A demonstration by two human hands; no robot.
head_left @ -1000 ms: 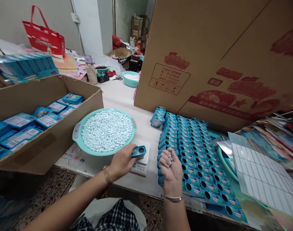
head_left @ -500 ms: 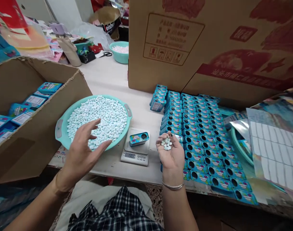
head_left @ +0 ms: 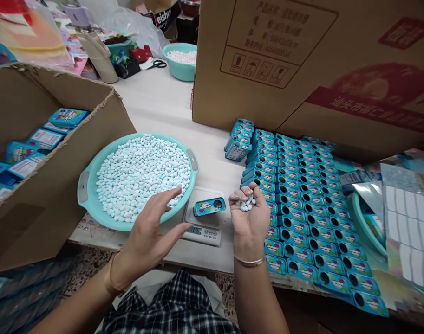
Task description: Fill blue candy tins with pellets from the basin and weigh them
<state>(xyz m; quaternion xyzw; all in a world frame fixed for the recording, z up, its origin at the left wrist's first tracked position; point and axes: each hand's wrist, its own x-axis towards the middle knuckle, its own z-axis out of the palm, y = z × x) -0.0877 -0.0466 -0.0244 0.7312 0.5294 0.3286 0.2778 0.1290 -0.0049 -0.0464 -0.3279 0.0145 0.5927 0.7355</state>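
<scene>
Tabletop: one scale bearing one box.

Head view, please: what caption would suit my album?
Right hand cupping pale pellets; left hand open near a blue box on a scale.

PLACE: packing workshop | SIGNS: scale on surface; boxes in rows; basin of loose sweets; carton

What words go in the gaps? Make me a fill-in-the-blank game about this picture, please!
1. The right hand cups some candies, but the left hand holds ____.
2. One blue box sits on the white ____ with a number screen.
3. The big bowl has ____ gray handles.

Missing words: nothing; scale; two.
</scene>
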